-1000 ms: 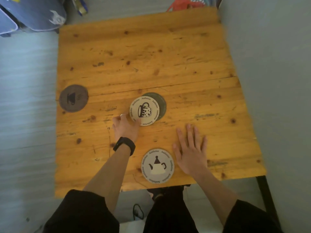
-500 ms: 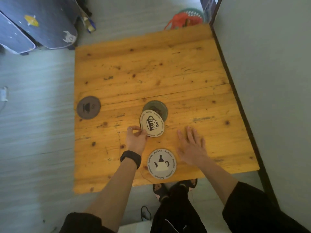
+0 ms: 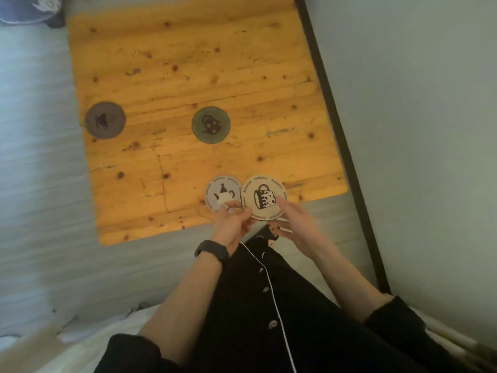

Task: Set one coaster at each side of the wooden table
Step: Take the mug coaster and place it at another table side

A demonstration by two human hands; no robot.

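Observation:
A pale coaster with a mug print is lifted above the near edge of the wooden table. My left hand pinches its lower left rim and my right hand holds its right side. Just to its left, a pale teapot coaster lies flat by the near edge, partly under my left fingers. A dark green coaster rests in the table's middle. A dark grey coaster sits at the left edge.
A grey wall and a dark metal frame bar run along the table's right side. A dark blue object lies on the floor at the far left corner. My black clothing fills the foreground.
My left hand lifted the mug coaster off the dark green one and brought it toward me. My right hand left the tabletop and took hold of it too. The camera tilted down and back.

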